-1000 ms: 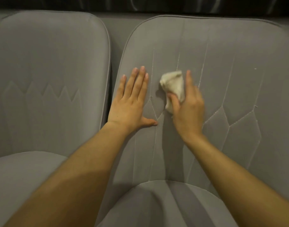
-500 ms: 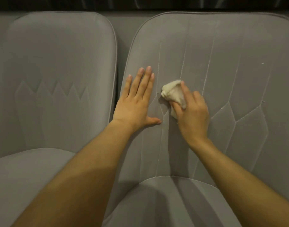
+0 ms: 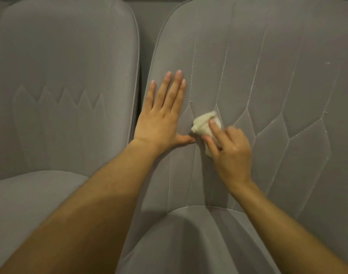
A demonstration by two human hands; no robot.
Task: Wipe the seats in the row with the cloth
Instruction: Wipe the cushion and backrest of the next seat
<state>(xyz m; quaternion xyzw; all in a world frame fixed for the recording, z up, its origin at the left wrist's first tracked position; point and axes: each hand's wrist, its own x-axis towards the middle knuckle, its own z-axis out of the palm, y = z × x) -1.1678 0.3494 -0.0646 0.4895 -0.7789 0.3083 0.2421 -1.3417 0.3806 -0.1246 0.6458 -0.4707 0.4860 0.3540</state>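
A small cream cloth (image 3: 203,124) is bunched into a wad and pinched between the thumb and curled fingers of the right hand (image 3: 230,153). It is pressed against the backrest (image 3: 267,66) of the seat straight ahead, low down where the stitched seams (image 3: 216,104) meet. The wad is probably made tight so that pressure is concentrated on one patch of fabric. The left hand (image 3: 161,117) is laid flat on the same backrest near its left edge, fingers straight and nothing grasped (its thumb tip is just beside the cloth), apparently so that the body is braced and the padding steadied. The neighbouring seat (image 3: 66,66) to the left is not touched; whether it has been wiped cannot be told.
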